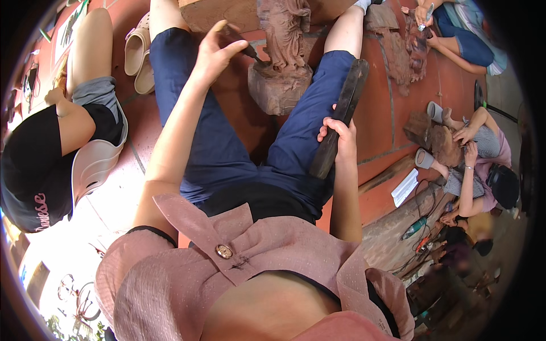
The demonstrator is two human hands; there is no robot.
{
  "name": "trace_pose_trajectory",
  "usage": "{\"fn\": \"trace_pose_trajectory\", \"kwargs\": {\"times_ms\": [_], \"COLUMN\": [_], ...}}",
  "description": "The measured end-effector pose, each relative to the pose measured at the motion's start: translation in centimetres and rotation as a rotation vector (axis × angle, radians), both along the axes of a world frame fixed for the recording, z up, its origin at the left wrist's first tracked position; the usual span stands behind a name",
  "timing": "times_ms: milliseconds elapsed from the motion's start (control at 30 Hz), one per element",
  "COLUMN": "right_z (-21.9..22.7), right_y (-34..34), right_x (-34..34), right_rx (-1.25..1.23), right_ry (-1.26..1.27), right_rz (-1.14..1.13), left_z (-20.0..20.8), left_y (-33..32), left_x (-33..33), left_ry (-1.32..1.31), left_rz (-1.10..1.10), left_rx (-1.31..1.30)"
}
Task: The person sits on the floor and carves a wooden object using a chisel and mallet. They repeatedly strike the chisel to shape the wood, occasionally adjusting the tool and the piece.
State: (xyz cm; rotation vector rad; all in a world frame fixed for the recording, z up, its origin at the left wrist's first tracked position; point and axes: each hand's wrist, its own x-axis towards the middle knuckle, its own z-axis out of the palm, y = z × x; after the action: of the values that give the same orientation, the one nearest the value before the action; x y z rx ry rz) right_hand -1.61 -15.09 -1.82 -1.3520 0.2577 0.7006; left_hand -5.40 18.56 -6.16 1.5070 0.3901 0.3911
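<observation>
Between my legs stands a carved wooden statue (283, 34) of a draped figure, its top cut off by the frame. Its rough, blocky base (278, 88) rests near my knees. My left hand (215, 54) grips the dark handle of a chisel (248, 51), thumb and forefinger on either side. The chisel's tip points down at the top of the base, to the left of the figure; whether it touches cannot be made out. In my right hand (342, 136) is a long dark wooden bar (354, 85), fingers wrapped round its lower half, slanting over my right thigh.
A seated person (51, 131) is close on my left, beside a pale plastic chair (94, 165) and beige clogs (136, 54). On the right, other people handle carved wood (446, 145). A green power tool (414, 227) with cables and a paper sheet (405, 187) lie nearby.
</observation>
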Motion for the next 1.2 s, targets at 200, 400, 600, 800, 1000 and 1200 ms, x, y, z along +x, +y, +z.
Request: {"fn": "trace_pose_trajectory", "kwargs": {"times_ms": [200, 400, 600, 800, 1000, 1200], "right_z": [0.1, -0.1, -0.6, -0.5, 0.4, 4.7], "right_y": [0.0, 0.2, -0.1, -0.1, 0.5, 4.6], "right_x": [-0.2, -0.2, -0.1, -0.3, -0.2, 0.7], "right_rx": [0.015, 0.043, 0.064, 0.064, -0.030, -0.225], "right_ry": [-0.004, -0.001, 0.002, 0.000, -0.046, -0.460], "right_rz": [-0.017, -0.028, -0.022, -0.025, 0.062, 0.290], "left_z": [0.9, 1.9, 1.0, 1.2, -0.1, 0.5], "left_y": [-0.9, -1.5, -2.0, -2.7, -1.7, -1.9], "left_x": [3.4, 4.6, 6.0, 6.2, 6.9, 7.6], "left_ry": [0.011, 0.054, -0.066, -0.007, -0.136, -0.076], "left_rz": [-0.129, -0.215, -0.169, -0.186, -0.222, -0.307], "left_rx": [0.266, 0.478, 0.631, 0.695, 0.648, 0.718]}}
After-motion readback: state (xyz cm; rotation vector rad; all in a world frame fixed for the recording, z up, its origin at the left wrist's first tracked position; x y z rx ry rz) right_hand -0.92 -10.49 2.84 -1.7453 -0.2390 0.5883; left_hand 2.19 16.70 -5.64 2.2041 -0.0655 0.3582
